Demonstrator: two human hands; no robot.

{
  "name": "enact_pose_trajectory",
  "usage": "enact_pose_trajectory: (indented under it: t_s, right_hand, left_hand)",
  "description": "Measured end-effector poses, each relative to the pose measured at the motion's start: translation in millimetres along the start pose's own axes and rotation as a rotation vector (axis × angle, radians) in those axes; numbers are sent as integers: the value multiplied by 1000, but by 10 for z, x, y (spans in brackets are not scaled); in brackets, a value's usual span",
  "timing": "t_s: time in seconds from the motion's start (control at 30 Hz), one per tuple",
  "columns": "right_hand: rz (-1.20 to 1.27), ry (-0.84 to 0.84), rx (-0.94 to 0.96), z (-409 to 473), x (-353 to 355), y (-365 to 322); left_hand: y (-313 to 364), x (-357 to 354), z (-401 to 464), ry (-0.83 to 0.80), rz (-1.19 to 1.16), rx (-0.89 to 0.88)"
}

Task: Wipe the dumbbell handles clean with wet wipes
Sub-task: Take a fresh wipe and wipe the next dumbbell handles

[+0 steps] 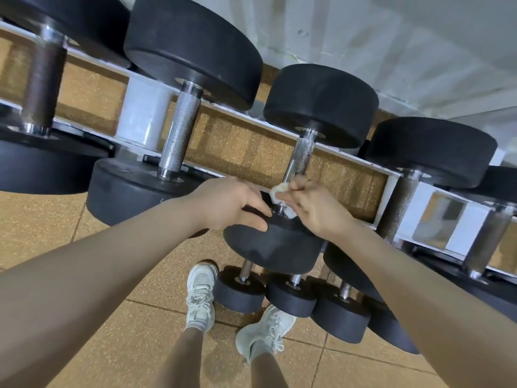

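The dumbbell [291, 169] being cleaned lay on the rack [391, 191] directly ahead of the hands, its near head under both of them and its far head well beyond. It was judged heavy and rigid, unlikely to shift under wiping so long as it sat in the rack. The knurled steel handle [300, 155] would give friction rather than slip, and could be expected to snag a thin cloth. The wipe [279, 190] was judged soft, damp and light, best held bunched against the bar and drawn along it.

The right hand [316, 205] was closed on the wipe, pinched between fingers and thumb, and was pressed to the near end of the handle where it met the head. The left hand [229, 203] was laid on the near head with fingers mostly extended and nothing gripped, apparently steadying it. Other dumbbells were racked to either side, and smaller ones lay below the hands.
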State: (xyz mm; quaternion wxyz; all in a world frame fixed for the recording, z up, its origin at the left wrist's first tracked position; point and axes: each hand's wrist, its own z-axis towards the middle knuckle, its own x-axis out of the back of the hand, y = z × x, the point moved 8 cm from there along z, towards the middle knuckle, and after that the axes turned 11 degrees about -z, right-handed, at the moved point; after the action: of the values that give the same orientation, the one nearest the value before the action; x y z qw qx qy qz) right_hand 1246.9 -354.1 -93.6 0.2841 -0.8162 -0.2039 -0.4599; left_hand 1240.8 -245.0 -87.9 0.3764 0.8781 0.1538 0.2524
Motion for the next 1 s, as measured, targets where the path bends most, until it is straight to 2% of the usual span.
enact_pose_trajectory:
  t_s: [0.03,0.13,0.17,0.2,0.23,0.3,0.4,0.47,0.53,0.57,0.6,0.67,0.73,0.8,0.87,0.93,1.0]
  right_hand:
    - [-10,34,-18,17,113,18]
    - [-1,237,-274,151,521,368]
    - [-24,265,-316,182,588,427]
    - [-60,222,-359,202,573,435]
    - [-152,217,-357,202,532,409]
    - [-177,236,-335,167,397,347]
    - [69,211,-217,59,233,257]
    - [179,54,-74,-59,142,145]
    - [323,-6,-61,-233,126,105]
    - [371,44,-160,-285,184,195]
    - [419,162,-305,-313,267,360]
    - [598,387,-674,-364,377,687]
    - [1068,471,-935,-273,271,778]
    - [1509,507,-1088,-110,135,715]
    - [1517,470,-1142,-49,109,680]
    - [1307,359,-1121,-102,94,635]
    - [1096,179,-1084,-204,-30,528]
  left_hand:
    - [-3,4,-2,3,1,1]
    - [-19,-3,0,8,8,-5]
    - [-23,-3,4,9,9,-11]
    - [-29,-5,5,8,6,-15]
    - [-29,-9,5,6,3,-15]
    - [-19,-8,7,11,16,-27]
    - [4,3,4,20,29,-39]
    - [18,9,-7,23,18,-41]
    - [29,12,-16,24,9,-40]
    - [25,12,-17,24,7,-38]
    - [19,10,-17,22,7,-34]
    - [20,10,-13,20,7,-29]
    - [21,13,-12,21,9,-23]
    - [20,12,-16,32,3,-25]
    - [23,15,-20,46,-12,-39]
    - [20,13,-14,38,-15,-40]
    - [15,9,-5,21,-19,-29]
